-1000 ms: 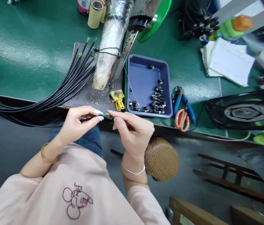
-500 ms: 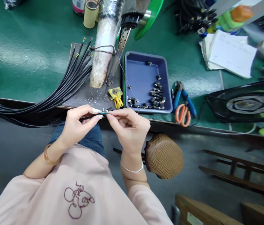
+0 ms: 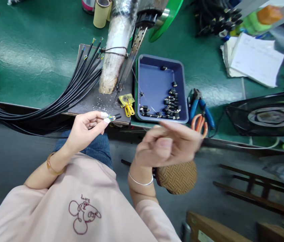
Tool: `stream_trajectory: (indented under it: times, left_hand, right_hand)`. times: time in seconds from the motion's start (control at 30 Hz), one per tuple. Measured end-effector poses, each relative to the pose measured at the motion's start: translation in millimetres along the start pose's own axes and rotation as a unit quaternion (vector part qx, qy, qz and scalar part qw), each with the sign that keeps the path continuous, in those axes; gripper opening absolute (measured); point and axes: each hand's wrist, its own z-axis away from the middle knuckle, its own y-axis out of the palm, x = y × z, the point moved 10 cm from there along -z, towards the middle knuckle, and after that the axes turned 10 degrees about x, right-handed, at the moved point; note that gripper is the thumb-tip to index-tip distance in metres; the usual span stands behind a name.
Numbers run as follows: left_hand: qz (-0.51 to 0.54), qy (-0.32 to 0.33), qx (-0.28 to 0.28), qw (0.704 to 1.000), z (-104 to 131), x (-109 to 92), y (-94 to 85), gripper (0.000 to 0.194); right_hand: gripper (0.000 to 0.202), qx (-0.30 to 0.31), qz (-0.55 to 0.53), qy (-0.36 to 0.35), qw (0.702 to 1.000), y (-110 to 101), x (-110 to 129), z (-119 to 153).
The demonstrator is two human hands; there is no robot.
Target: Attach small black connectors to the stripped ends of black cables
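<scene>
My left hand pinches the end of a black cable between thumb and fingertips at the bench edge. Beyond the fingertips, thin coloured wires and a small black cylindrical piece stick out; how they join is too small to tell. My right hand, blurred by motion, is off the cable with its index finger stretched out and nothing visible in it. It hovers below the blue tray, close to the orange handles of the blue cutting pliers. Small black connectors lie in the tray.
Black cables with stripped ends lie across the bench on the left. A soldering iron on a stand and a wrapped tube hang over the dark board. A yellow piece lies beside the tray. Right: papers, black fan-like object, stool.
My right hand has let go of the wire end and swung right towards the pliers. My left hand keeps its pinch in about the same place. The view has shifted slightly.
</scene>
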Motion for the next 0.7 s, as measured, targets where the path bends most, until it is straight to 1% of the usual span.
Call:
stream_trajectory:
  times: [0.03, 0.07, 0.1, 0.13, 0.2, 0.23, 0.3, 0.37, 0.43, 0.57, 0.7]
  left_hand:
    - [0.009, -0.002, 0.002, 1.000, -1.5, 1.2, -0.8, 0.015]
    - [0.016, -0.004, 0.001, 1.000, -2.7, 2.6, -2.0, 0.015]
    - [0.021, -0.005, -0.004, 1.000, -3.6, 3.9, -3.5, 0.015]
    - [0.024, -0.007, -0.010, 1.000, -4.4, 5.2, -5.0, 0.015]
    - [0.022, -0.008, -0.017, 1.000, -5.9, 6.8, -6.9, 0.016]
    - [0.019, -0.007, -0.018, 1.000, -6.7, 7.2, -7.3, 0.017]
    - [0.014, -0.003, -0.016, 1.000, -8.6, 7.6, -7.4, 0.018]
    - [0.006, 0.001, -0.020, 1.000, -10.0, 7.9, -8.1, 0.018]
    - [-0.016, 0.006, -0.029, 0.999, -11.2, 7.4, -9.4, 0.016]
    - [-0.084, 0.019, -0.044, 0.995, -14.3, 1.9, -9.8, 0.011]
    - [-0.114, 0.022, -0.054, 0.992, -19.5, -3.7, -10.6, 0.014]
  right_hand:
    - [0.017, -0.053, 0.003, -0.027, 0.998, -10.5, 4.2, 0.9]
    - [0.015, -0.067, 0.015, -0.036, 0.997, -13.3, 5.5, 1.0]
    - [0.016, -0.056, 0.026, -0.030, 0.998, -11.5, 4.1, 0.2]
    - [0.017, -0.031, 0.035, -0.013, 0.999, -7.2, 0.4, -0.3]
    - [0.014, 0.043, 0.048, 0.024, 0.998, 6.9, -8.4, 0.9]
    - [0.011, 0.082, 0.050, 0.032, 0.995, 15.1, -11.0, 2.5]
    - [0.007, 0.157, 0.053, 0.022, 0.986, 32.7, -11.9, 6.2]
    - [0.009, 0.200, 0.055, -0.002, 0.978, 45.9, -10.1, 8.2]
    - [0.013, 0.205, 0.062, -0.026, 0.977, 51.4, -7.7, 7.6]
    - [0.016, 0.193, 0.082, -0.054, 0.976, 55.1, -4.8, 4.9]
    - [0.013, 0.196, 0.077, -0.043, 0.977, 57.2, -8.4, 2.0]
